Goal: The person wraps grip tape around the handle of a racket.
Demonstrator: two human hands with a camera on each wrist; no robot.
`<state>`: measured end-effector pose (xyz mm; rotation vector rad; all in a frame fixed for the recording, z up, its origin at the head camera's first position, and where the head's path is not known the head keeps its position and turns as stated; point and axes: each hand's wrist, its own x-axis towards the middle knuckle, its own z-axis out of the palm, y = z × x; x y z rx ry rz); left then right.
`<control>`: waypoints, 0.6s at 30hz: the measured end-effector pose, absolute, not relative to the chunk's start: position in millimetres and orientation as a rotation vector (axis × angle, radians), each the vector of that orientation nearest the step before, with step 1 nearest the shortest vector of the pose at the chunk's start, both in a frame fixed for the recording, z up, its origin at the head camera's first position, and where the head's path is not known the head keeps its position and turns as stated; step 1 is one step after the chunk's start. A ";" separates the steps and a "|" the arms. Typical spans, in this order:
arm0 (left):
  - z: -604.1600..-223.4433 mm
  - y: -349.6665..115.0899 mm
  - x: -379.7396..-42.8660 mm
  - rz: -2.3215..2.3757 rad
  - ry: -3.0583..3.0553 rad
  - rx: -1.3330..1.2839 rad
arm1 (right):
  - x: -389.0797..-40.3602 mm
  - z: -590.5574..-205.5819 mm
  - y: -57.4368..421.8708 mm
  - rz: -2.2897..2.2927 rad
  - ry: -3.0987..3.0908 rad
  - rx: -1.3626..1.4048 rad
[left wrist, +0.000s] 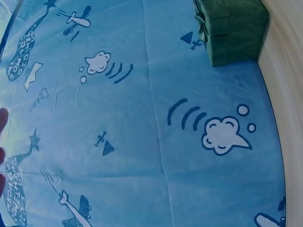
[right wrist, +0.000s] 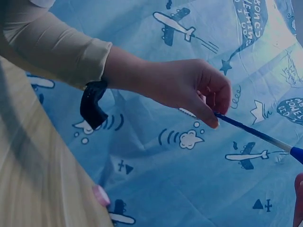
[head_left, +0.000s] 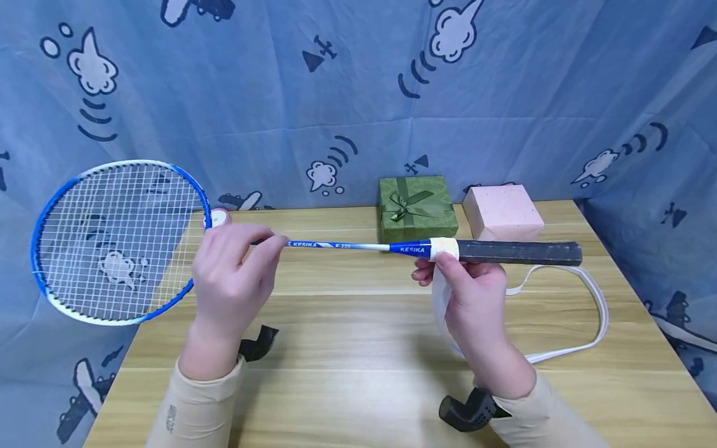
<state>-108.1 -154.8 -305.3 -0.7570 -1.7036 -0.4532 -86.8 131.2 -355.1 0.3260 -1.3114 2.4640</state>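
Note:
A blue and white badminton racket point(head_left: 338, 245) is held level over the table, its strung head on the left. My left hand point(head_left: 235, 274) pinches the shaft close to the head; the right wrist view also shows this left hand point(right wrist: 189, 90) on the shaft point(right wrist: 251, 131). At the dark handle point(head_left: 521, 252), my right hand point(head_left: 476, 298) grips with the thumb against white grip tape point(head_left: 445, 246) wrapped round its top end. The loose length of tape point(head_left: 602, 305) hangs past the right hand and loops out to the right. Only fingertips point(left wrist: 2, 156) show in the left wrist view.
A green gift box point(head_left: 422, 218) with a bow and a pink box point(head_left: 504, 211) stand at the back of the wooden table point(head_left: 347, 373). A small pink and white roll point(head_left: 220, 216) sits behind the left hand. Patterned blue cloth point(head_left: 347, 93) hangs behind.

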 end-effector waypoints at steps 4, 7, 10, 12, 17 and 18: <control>-304.5 -158.3 -106.7 -0.494 -1.681 -0.841 | -88.2 -356.3 132.8 2.442 -1.392 0.383; -302.6 -160.2 -105.5 -0.500 -1.687 -0.874 | -89.9 -357.7 135.0 2.475 -1.401 0.434; -302.5 -161.4 -105.1 -0.499 -1.705 -0.877 | -91.5 -359.8 136.7 2.562 -1.360 0.463; -302.8 -162.8 -105.2 -0.500 -1.724 -0.878 | -92.5 -361.3 137.9 2.597 -1.351 0.481; -303.1 -169.2 -105.2 -0.537 -1.801 -0.888 | -93.9 -363.4 140.0 2.589 -1.357 0.588; -302.9 -170.5 -105.0 -0.544 -1.816 -0.892 | -94.1 -363.6 140.0 2.587 -1.350 0.605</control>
